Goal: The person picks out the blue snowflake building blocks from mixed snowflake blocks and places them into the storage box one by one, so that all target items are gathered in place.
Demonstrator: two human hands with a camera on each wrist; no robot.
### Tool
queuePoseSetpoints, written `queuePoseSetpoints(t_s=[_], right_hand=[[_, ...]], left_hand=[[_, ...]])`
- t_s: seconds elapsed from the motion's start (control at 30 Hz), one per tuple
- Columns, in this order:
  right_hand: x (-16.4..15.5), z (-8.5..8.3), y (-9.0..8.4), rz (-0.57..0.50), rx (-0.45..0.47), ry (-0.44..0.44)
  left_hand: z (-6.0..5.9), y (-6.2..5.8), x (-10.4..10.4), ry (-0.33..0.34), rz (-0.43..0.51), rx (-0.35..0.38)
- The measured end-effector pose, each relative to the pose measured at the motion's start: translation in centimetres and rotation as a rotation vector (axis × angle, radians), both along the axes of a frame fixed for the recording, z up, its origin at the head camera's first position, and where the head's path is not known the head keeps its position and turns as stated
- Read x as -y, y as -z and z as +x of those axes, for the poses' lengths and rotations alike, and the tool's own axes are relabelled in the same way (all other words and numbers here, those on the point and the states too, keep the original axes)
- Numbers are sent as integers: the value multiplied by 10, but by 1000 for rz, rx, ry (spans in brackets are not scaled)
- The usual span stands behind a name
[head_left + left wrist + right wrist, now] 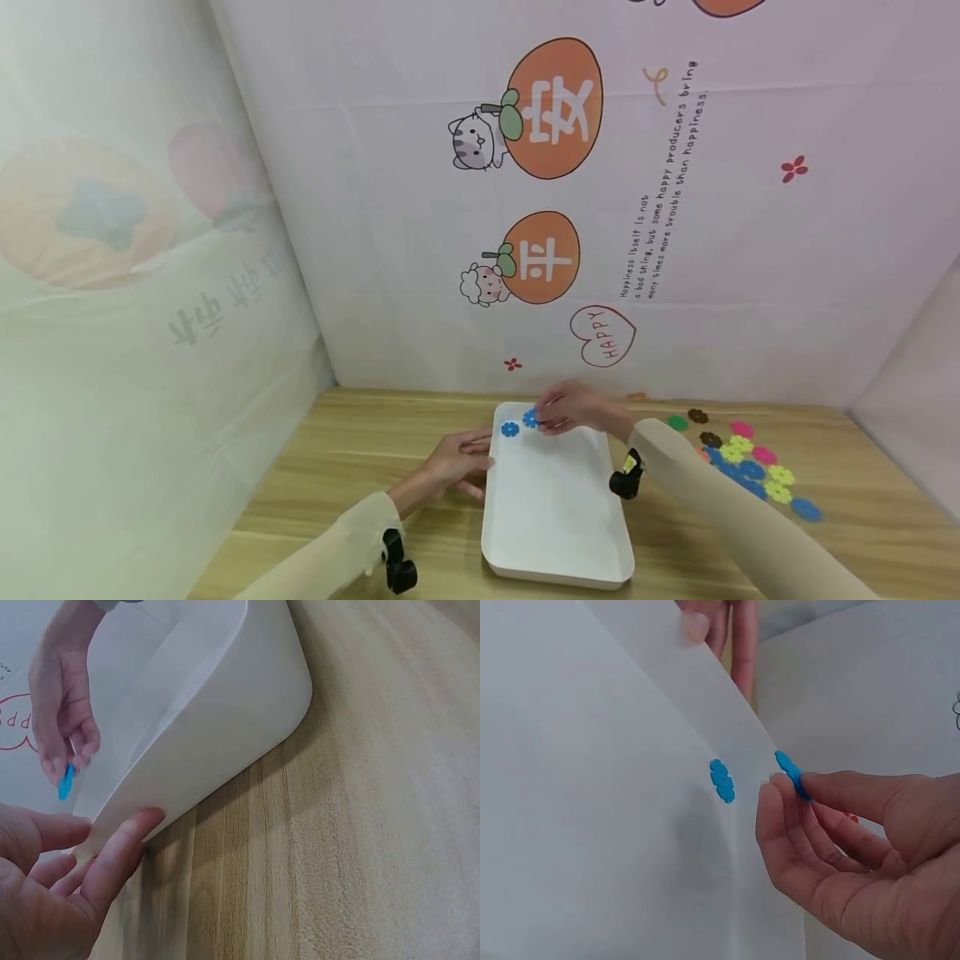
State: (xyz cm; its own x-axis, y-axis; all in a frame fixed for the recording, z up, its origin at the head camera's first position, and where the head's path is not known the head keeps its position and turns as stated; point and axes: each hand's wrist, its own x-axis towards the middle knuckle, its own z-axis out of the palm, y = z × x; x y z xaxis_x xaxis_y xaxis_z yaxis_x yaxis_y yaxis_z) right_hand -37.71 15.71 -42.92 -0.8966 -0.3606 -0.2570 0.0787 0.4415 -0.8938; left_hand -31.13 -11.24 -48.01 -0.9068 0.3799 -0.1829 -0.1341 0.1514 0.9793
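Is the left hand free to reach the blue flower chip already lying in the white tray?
Probably yes. The left hand rests open against the white tray's left rim, holding nothing, and the lying blue flower chip sits just inside that rim. The right hand, pinching another blue chip, works beside it.

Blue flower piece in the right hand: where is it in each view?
Head: blue piece pinched by the right hand over the tray's far left corner, beside a second blue piece lying in the tray.
Left wrist: upper left, edge-on at the fingertips, beyond the tray wall.
Right wrist: centre right, at the fingertips.
Shared landmark: the white tray, with the left hand at its left rim.
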Motion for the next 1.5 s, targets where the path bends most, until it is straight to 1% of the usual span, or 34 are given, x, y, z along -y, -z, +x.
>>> queuePoseSetpoints(t_s=[0.2,0.37,0.53,0.8,0.97,1.1,1.27,1.5], right_hand=[[18,0,15,103,11,60],[30,3,23,152,-1,32],[40,6,24,160,-3,31],[54,15,29,206,-13,100],[57,16,30,207,-29,97],[59,16,31,230,-50,98],[62,18,29,233,-30,102],[64,18,28,244,-28,97]], left_hand=[[0,0,-3,4,7,-3],[1,-1,-2,-3,4,-9],[2,-2,-1,-8,1,-6],[0,0,0,-7,-14,-9],[0,0,1,-7,-10,-9],[1,-1,1,-10,-13,-12],[2,-1,-1,-7,-5,-10],[2,-1,-1,-10,-13,-20]])
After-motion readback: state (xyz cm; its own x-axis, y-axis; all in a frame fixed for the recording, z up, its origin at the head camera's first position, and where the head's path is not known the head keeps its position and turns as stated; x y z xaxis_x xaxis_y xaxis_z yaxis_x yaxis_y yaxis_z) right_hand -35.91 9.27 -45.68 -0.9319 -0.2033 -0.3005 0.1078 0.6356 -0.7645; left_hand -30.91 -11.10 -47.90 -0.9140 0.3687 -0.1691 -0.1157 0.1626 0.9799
